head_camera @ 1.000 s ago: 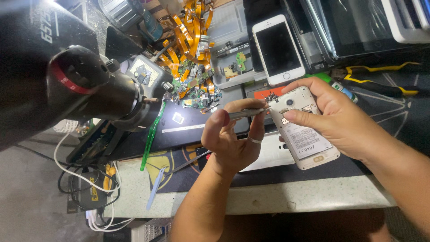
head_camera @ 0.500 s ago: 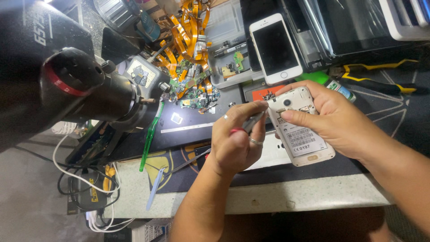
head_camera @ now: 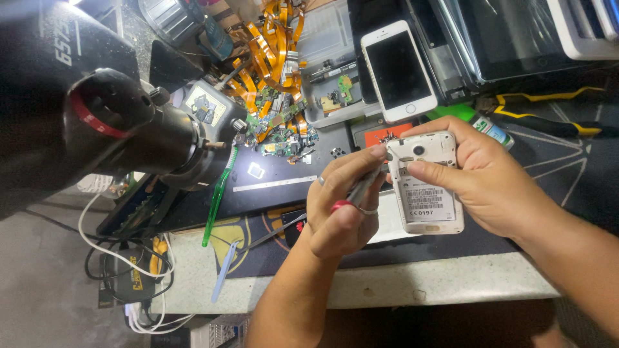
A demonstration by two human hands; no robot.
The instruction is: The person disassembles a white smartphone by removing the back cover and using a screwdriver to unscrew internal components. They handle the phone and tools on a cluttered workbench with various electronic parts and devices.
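Two hands work above the counter (head_camera: 400, 283): the right hand (head_camera: 490, 183) has its grip closed around an opened white phone (head_camera: 425, 183), back up, while the left hand (head_camera: 342, 209) pinches a screwdriver (head_camera: 360, 190) at its top edge. Unscrewing seems underway; next calls for a steady tip.

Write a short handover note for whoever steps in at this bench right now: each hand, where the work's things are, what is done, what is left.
Left hand: closed around a slim screwdriver, its tip at the top left corner of the opened phone.
Right hand: holds the white phone over the bench edge, back cover off, label and camera showing.
Nearby: a white smartphone face up behind it, a pile of orange flex cables, green plastic tweezers, yellow-handled pliers, a microscope at left.
Done: back cover removed.
Left: the work at the top corner; whether any screw is out cannot be told.
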